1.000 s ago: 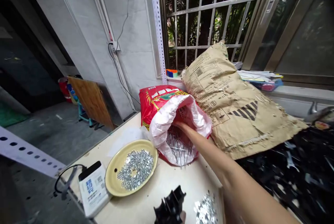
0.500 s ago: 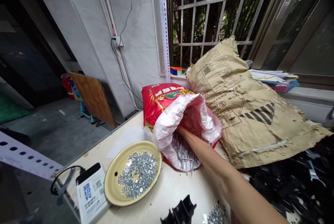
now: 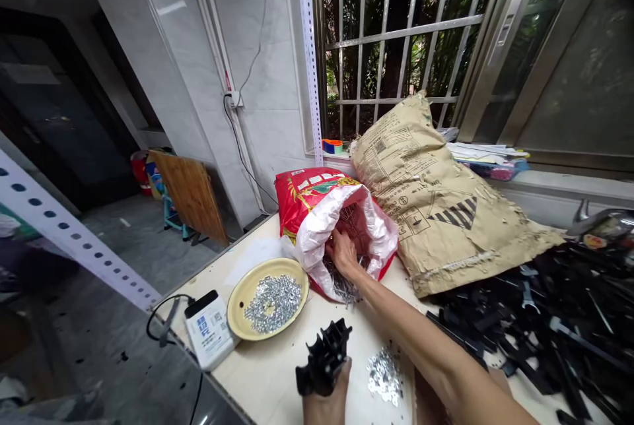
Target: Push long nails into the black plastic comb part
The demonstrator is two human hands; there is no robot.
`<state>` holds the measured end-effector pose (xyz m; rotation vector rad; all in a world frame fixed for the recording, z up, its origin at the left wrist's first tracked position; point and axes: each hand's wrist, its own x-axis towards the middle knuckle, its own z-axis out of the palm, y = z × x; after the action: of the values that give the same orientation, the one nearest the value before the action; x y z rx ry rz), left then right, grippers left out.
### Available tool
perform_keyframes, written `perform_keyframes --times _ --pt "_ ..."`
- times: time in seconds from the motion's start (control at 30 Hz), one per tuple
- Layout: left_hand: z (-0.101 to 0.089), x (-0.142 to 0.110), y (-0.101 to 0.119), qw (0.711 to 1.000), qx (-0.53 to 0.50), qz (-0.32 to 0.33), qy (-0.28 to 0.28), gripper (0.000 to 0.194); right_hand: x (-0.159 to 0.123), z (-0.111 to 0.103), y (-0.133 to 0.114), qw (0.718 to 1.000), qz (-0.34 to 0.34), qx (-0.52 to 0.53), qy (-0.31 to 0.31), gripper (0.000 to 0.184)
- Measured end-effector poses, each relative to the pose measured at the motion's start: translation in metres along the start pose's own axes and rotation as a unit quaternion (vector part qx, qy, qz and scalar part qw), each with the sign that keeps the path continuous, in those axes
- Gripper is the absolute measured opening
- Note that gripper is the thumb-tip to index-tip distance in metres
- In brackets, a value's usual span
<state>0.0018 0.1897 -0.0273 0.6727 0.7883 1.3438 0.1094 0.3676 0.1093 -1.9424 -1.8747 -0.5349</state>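
My right hand (image 3: 341, 252) reaches into the mouth of a red and white bag (image 3: 317, 214) full of long metal nails (image 3: 341, 286); its fingers are curled among the nails. My left hand (image 3: 327, 398) at the bottom edge grips a black plastic part (image 3: 323, 358) and holds it upright over the table. A small heap of silver washers (image 3: 384, 375) lies just right of that hand.
A yellow plate (image 3: 247, 290) of silver washers sits left of the bag, a white box with a cable (image 3: 208, 330) at the table edge. A brown paper sack (image 3: 446, 200) leans on the windowsill. Black plastic parts (image 3: 549, 306) cover the table's right side.
My right hand has drawn back from deep in the bag to its mouth. The left hand with the black part has come up into view. The camera has pulled back.
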Motion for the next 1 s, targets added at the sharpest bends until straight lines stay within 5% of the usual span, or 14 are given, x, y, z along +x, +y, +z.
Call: perform_keyframes --times 0.23,0.43,0.53,0.6,0.83,1.0 --pt "0.004 0.002 0.002 0.999 -0.019 0.022 -0.034 0.042 -0.037 -0.039 0.013 0.997 0.051 -0.047 0.024 0.036" --pt "0.001 0.006 -0.007 0.997 -0.053 0.018 -0.054 0.046 -0.065 -0.083 0.008 0.994 -0.065 -0.056 -0.063 0.037" --pt "0.002 0.004 -0.007 0.993 -0.101 0.021 -0.059 0.046 -0.082 -0.111 0.004 0.983 -0.076 -0.15 -0.076 0.046" --pt "0.004 0.002 -0.004 0.989 -0.133 0.019 -0.057 0.046 -0.094 -0.124 0.004 0.968 -0.063 -0.223 -0.099 0.034" --pt "0.014 0.001 0.007 0.978 -0.177 -0.008 -0.107 0.042 -0.14 -0.115 0.019 0.946 -0.024 -0.266 -0.182 0.007" --pt "0.011 0.009 0.01 0.974 -0.162 0.007 -0.159 0.039 -0.142 -0.14 0.018 0.958 -0.045 -0.242 -0.149 0.018"
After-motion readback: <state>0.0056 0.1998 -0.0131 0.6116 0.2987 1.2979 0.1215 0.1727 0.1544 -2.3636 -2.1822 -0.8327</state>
